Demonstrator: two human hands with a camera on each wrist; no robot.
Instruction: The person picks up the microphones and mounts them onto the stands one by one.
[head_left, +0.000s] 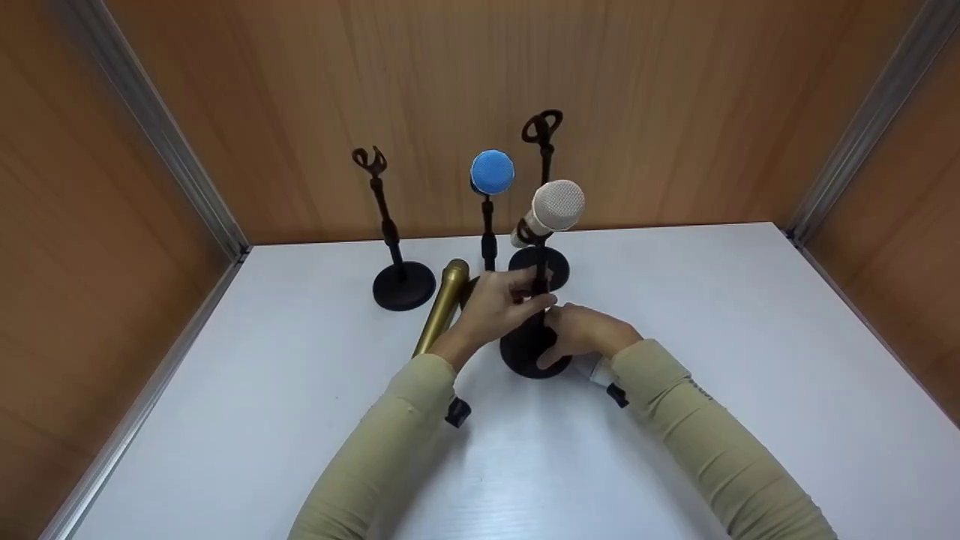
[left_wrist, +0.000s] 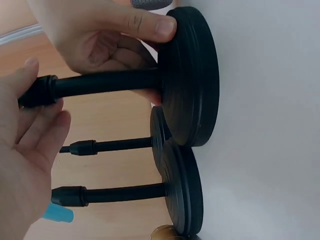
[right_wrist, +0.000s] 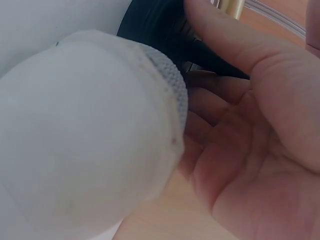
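Observation:
A white microphone (head_left: 559,205) sits tilted in the clip of the nearest black desk stand (head_left: 521,352). My left hand (head_left: 491,304) grips this stand's pole around its collar, seen closely in the left wrist view. Down at the round base (left_wrist: 192,80), my right hand (head_left: 589,330) holds the edge, thumb on top and fingers curled behind the pole. In the right wrist view another white microphone (right_wrist: 85,135) fills the foreground beside my right palm; in the head view it lies on the table, partly hidden by my right sleeve.
A blue-headed microphone (head_left: 492,172) stands in a stand just behind my left hand. Two stands with bare clips, one at left (head_left: 403,285) and one at back (head_left: 546,131), are near the wooden back wall (head_left: 300,112). A gold microphone (head_left: 442,307) lies beside my left wrist.

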